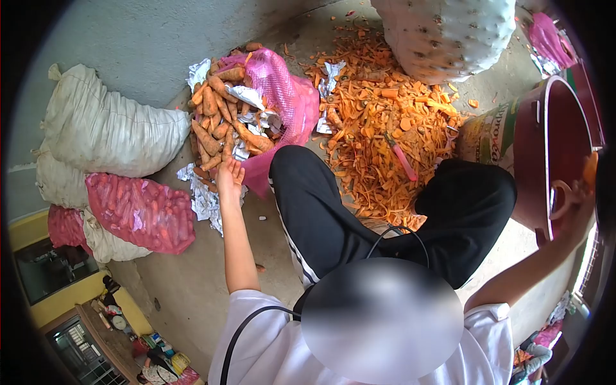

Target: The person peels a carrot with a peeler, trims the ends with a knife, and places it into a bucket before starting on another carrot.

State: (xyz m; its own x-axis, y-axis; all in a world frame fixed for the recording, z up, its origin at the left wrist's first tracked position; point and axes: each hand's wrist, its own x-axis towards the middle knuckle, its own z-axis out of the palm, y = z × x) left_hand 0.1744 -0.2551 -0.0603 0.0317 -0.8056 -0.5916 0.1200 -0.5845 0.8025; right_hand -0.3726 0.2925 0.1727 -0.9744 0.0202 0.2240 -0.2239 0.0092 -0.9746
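Observation:
My left hand (230, 178) reaches to the pile of unpeeled carrots (208, 101) spilling from a pink mesh sack (282, 90). Its fingers are closed around the lower end of a soil-stained carrot (228, 146). Far to the right, at the rim of a large maroon tub (538, 115), my right hand (574, 202) has its fingers bent around a bright orange piece, seemingly a peeled carrot (590, 169); the dark frame edge partly hides it. Between my knees and beyond lies a heap of carrot peelings (366, 128), with a pink-handled tool (402, 158) on top.
White sacks (115, 125) and a full pink mesh bag of carrots (141, 212) stand at the left. A big, bulging white sack (446, 38) sits behind the peelings. Crumpled silvery paper (206, 200) lies by the carrots. My bent legs (327, 205) flank the heap.

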